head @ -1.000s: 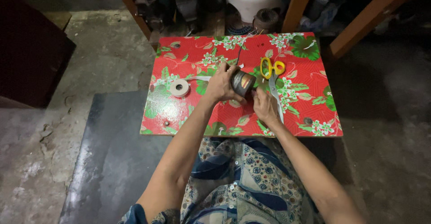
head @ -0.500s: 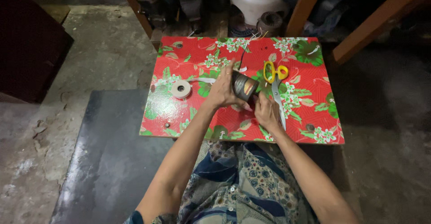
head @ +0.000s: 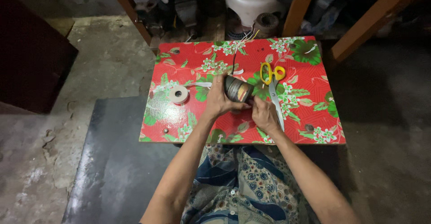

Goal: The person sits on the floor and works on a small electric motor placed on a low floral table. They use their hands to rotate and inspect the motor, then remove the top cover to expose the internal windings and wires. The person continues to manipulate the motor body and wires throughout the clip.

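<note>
My left hand point(head: 219, 102) grips a dark, grey cylindrical part point(head: 238, 89) with wires at its far end, holding it just above the low table point(head: 188, 62) covered in red flowered cloth. My right hand point(head: 264, 114) touches the near right side of the same part with its fingertips. Yellow-handled scissors point(head: 273, 84) lie on the cloth just right of my hands, blades pointing toward me. A roll of white tape point(head: 179, 94) with a loose tail lies to the left of my left hand.
A dark flat board point(head: 112, 165) lies on the concrete floor at the near left. Wooden legs point(head: 300, 4) and cluttered dark items with a white container point(head: 247, 2) stand beyond the table. My patterned garment point(head: 242, 183) fills the near centre.
Both hands stay on the cylindrical part and have turned it slightly. The view has shifted a little, so the table sits slightly lower in the frame.
</note>
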